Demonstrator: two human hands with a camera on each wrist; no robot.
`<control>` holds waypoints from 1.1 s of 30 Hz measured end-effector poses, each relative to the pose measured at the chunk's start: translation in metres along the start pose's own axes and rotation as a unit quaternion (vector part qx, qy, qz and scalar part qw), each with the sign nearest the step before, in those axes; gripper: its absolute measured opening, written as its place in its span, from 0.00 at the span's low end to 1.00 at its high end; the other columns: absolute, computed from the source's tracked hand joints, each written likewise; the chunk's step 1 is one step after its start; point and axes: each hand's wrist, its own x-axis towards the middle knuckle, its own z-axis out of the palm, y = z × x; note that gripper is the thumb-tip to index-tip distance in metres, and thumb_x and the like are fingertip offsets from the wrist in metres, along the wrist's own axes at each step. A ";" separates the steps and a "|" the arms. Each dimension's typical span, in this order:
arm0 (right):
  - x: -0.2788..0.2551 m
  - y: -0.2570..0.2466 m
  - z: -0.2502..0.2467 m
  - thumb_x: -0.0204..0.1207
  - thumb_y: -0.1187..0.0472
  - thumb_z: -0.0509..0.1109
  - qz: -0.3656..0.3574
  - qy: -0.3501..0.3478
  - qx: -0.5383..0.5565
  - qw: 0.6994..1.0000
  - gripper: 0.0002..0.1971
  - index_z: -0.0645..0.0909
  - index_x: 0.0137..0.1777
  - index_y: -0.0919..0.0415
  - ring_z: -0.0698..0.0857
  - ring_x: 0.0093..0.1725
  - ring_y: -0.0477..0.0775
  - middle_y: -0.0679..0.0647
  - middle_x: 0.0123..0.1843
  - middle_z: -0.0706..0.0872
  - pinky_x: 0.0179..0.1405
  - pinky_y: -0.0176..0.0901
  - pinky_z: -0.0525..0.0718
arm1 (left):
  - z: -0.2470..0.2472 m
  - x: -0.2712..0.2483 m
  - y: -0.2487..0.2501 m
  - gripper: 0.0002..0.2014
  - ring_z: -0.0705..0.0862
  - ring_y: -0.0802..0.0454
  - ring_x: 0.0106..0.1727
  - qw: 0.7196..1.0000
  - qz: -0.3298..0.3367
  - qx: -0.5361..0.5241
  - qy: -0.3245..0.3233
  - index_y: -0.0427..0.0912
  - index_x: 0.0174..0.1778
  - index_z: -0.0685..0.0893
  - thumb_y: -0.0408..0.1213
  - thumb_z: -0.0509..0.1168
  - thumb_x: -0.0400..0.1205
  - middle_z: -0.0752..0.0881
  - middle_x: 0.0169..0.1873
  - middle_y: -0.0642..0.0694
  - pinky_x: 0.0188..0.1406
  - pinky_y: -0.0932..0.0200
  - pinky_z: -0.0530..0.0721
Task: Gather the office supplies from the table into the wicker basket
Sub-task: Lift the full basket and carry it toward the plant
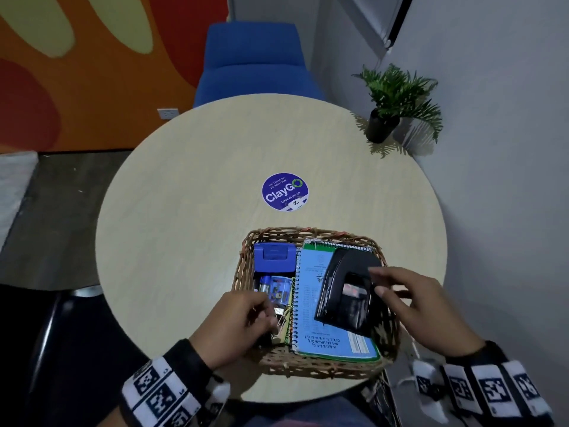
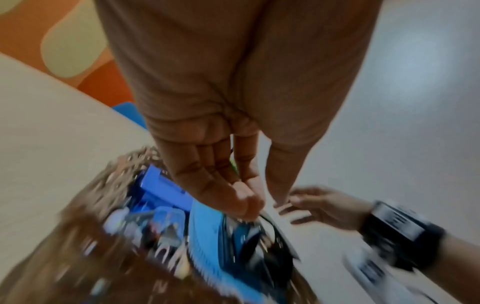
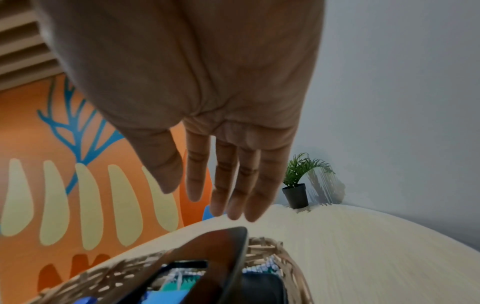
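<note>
The wicker basket (image 1: 308, 234) stands at the near edge of the round table (image 1: 184, 211). Inside lie a blue spiral notebook (image 1: 311, 291) with a black hole punch (image 1: 348, 288) on top, a blue stapler (image 1: 272, 254), a clear box of small items (image 1: 280, 286) and binder clips (image 1: 278, 312). My left hand (image 1: 264, 315) hovers over the basket's near left corner, its fingers bent loosely above the clips; in the blurred left wrist view this hand (image 2: 265, 203) shows nothing between thumb and fingers. My right hand (image 1: 377, 282) floats just right of the punch with straight fingers (image 3: 233, 205), holding nothing.
A potted plant (image 1: 381, 127) stands at the table's far right edge against the grey wall. A round blue sticker (image 1: 284, 192) marks the table's middle. A blue chair (image 1: 252, 63) sits behind the table.
</note>
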 end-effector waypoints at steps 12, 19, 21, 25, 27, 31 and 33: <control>0.107 0.032 0.007 0.78 0.73 0.58 0.077 -0.121 -0.200 0.969 0.34 0.57 0.83 0.55 0.66 0.81 0.60 0.60 0.84 0.62 0.78 0.47 0.66 | 0.081 -0.072 -0.022 0.42 0.84 0.62 0.58 0.943 -0.139 -0.230 -0.194 0.48 0.60 0.80 0.71 0.73 0.55 0.85 0.54 0.53 0.69 0.60 0.80; 0.081 0.054 0.012 0.81 0.61 0.61 0.068 -0.102 -0.200 0.972 0.26 0.64 0.80 0.53 0.80 0.69 0.66 0.66 0.72 0.79 0.65 0.50 0.77 | 0.103 -0.049 0.005 0.14 0.84 0.46 0.53 0.793 -0.268 -0.545 -0.053 0.38 0.61 0.82 0.37 0.68 0.81 0.88 0.55 0.40 0.62 0.45 0.84; 0.075 0.056 0.011 0.81 0.59 0.61 0.063 -0.098 -0.200 0.973 0.25 0.67 0.78 0.52 0.81 0.67 0.67 0.66 0.70 0.81 0.62 0.51 0.79 | 0.102 -0.042 0.012 0.09 0.82 0.43 0.49 0.807 -0.267 -0.526 -0.005 0.39 0.52 0.87 0.38 0.64 0.83 0.89 0.48 0.40 0.47 0.50 0.83; 0.067 0.066 0.007 0.79 0.61 0.62 0.082 -0.094 -0.199 0.972 0.26 0.66 0.77 0.54 0.82 0.65 0.66 0.65 0.68 0.82 0.60 0.50 0.79 | 0.086 -0.024 0.017 0.13 0.82 0.47 0.32 0.811 -0.275 -0.515 0.047 0.33 0.47 0.87 0.38 0.60 0.85 0.88 0.37 0.39 0.28 0.60 0.80; 0.063 0.074 0.006 0.78 0.61 0.64 0.098 -0.084 -0.176 0.976 0.24 0.68 0.73 0.57 0.83 0.61 0.66 0.65 0.64 0.83 0.55 0.51 0.81 | 0.075 -0.014 0.018 0.14 0.80 0.47 0.30 0.805 -0.275 -0.522 0.062 0.32 0.45 0.85 0.38 0.59 0.86 0.88 0.31 0.40 0.26 0.60 0.80; 0.048 0.093 0.005 0.71 0.61 0.70 0.145 -0.089 -0.092 0.981 0.14 0.69 0.53 0.57 0.86 0.47 0.65 0.65 0.50 0.85 0.43 0.53 0.82 | 0.051 0.017 0.016 0.18 0.78 0.47 0.28 0.808 -0.288 -0.504 0.102 0.38 0.36 0.84 0.42 0.57 0.87 0.87 0.26 0.43 0.29 0.58 0.75; 0.038 0.106 0.009 0.67 0.63 0.71 0.173 -0.084 -0.026 0.981 0.14 0.67 0.45 0.56 0.85 0.38 0.64 0.64 0.42 0.85 0.38 0.59 0.85 | 0.042 0.035 0.012 0.11 0.78 0.49 0.31 0.802 -0.286 -0.508 0.129 0.39 0.55 0.82 0.41 0.58 0.86 0.86 0.35 0.44 0.31 0.58 0.76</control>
